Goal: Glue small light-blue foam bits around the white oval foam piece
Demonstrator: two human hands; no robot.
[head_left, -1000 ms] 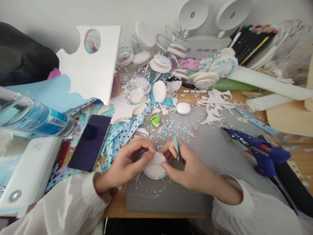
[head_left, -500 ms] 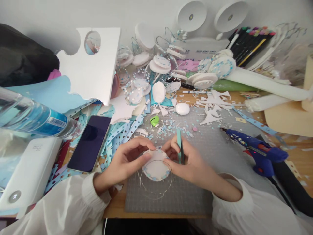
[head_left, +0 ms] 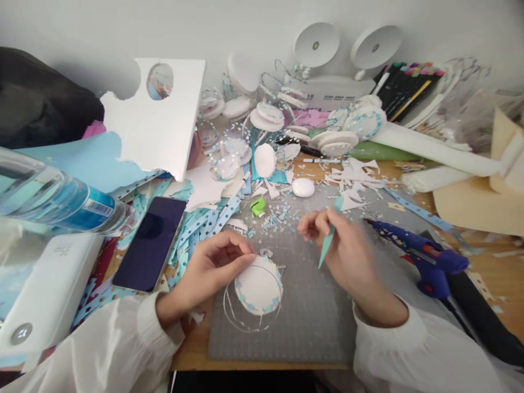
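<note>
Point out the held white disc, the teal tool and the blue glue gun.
Held white disc (head_left: 257,286), head view: its flat face.
Teal tool (head_left: 327,243), head view: its tapered lower part.
Blue glue gun (head_left: 422,251), head view: middle of its body.

The left grip (head_left: 215,266) pinches a blue-trimmed white disc (head_left: 257,286).
</note>
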